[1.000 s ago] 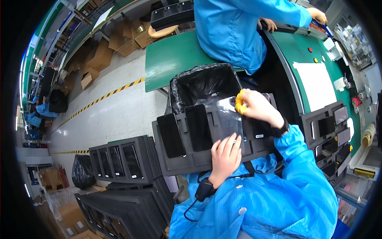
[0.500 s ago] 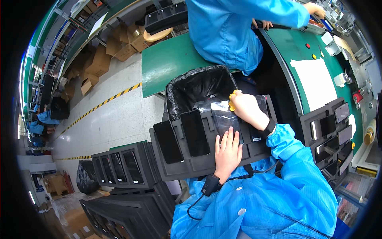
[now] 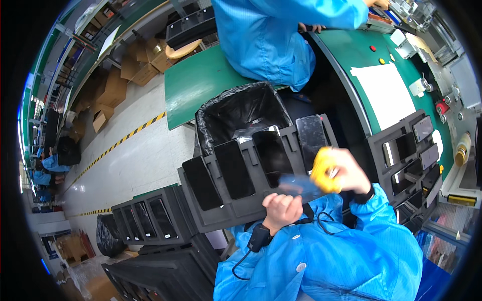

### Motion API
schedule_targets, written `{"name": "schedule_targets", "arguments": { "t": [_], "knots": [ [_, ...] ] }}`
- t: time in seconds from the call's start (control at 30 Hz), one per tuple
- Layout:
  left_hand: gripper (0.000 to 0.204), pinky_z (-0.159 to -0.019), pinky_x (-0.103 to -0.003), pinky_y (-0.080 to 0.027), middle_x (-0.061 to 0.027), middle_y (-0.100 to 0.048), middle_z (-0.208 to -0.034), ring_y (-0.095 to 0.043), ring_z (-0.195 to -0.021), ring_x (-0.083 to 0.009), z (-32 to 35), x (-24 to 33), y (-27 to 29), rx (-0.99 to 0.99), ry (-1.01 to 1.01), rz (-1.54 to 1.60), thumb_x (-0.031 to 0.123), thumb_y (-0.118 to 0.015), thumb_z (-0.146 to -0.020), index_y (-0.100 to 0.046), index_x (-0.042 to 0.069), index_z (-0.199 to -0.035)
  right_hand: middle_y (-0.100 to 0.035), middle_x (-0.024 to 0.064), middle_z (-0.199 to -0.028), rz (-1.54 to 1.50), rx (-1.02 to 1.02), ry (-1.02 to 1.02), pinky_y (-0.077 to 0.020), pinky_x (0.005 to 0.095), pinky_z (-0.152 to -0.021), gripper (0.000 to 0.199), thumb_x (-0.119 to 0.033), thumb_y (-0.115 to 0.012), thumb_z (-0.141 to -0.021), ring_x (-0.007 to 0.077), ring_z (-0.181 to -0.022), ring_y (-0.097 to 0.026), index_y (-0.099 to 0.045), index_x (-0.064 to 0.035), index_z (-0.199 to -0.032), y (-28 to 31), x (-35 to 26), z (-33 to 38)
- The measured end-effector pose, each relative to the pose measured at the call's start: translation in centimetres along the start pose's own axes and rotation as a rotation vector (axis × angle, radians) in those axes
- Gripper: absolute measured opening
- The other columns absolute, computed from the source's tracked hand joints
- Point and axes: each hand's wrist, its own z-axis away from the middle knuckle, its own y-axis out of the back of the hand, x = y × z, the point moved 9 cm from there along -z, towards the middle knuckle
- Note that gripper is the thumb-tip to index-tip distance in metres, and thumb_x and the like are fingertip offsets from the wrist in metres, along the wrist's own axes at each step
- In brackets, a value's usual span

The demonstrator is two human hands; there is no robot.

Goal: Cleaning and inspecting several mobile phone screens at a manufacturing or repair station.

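Observation:
My right hand [image 3: 353, 173], smeared by motion, grips a yellow roll of tape [image 3: 325, 169] above the right end of a black foam tray [image 3: 201, 220]. Beside the roll, a bluish see-through film [image 3: 301, 185] stretches toward my left hand; it is blurred. Curled fingers close my left hand [image 3: 282, 210] at the tray's near edge, and what they hold, if anything, is hidden. Several dark-screened phones stand in the tray's slots: a left one [image 3: 202, 183], a second [image 3: 235, 169], a third [image 3: 272, 156] nearest my left hand, and a right one [image 3: 312, 136].
A bin lined with a black bag [image 3: 216, 118] stands just beyond the tray. More phone trays are stacked at the left [image 3: 186, 210] and right [image 3: 374, 145]. A co-worker in a blue smock [image 3: 266, 45] sits ahead, by a green bench [image 3: 346, 50]. Cardboard boxes [image 3: 110, 88] lie far left.
Both hands have come back toward me from the third phone, and the clear film over it is off its screen. My left fingers went from flat to curled. The view shifted slightly.

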Motion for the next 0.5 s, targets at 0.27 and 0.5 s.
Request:
{"name": "schedule_targets", "arguments": {
  "t": [0.27,0.5],
  "knots": [
    [0.038,-0.102,-0.042,-0.039,-0.0148,-0.057,-0.122,-0.054,-0.113,-0.0281,-5.6,2.8,-8.6,-0.436,0.027,0.297,0.02,-0.06,-0.083,-0.06,-0.001,-0.114,-0.063,0.0151,-0.085,0.599,0.279,-0.366,-0.0502,0.0365,-0.071,0.017,-0.012,-0.069,-0.072,0.0337,-0.081,-0.062,-0.065,-0.0021,-0.086,8.2,15.3,0.6],
    [0.044,-0.109,-0.043,-0.032,-0.0158,-0.051,-0.134,-0.048,-0.123,-0.0274,-4.0,2.5,-11.3,-0.616,0.074,0.237,0.022,-0.059,-0.086,-0.055,-0.002,-0.123,-0.062,0.013,-0.08,0.647,0.334,-0.406,-0.0507,0.0374,-0.07,0.015,-0.015,-0.069,-0.074,0.0302,-0.079,-0.063,-0.065,-0.0052,-0.085,8.1,15.5,0.5]
  ]
}}
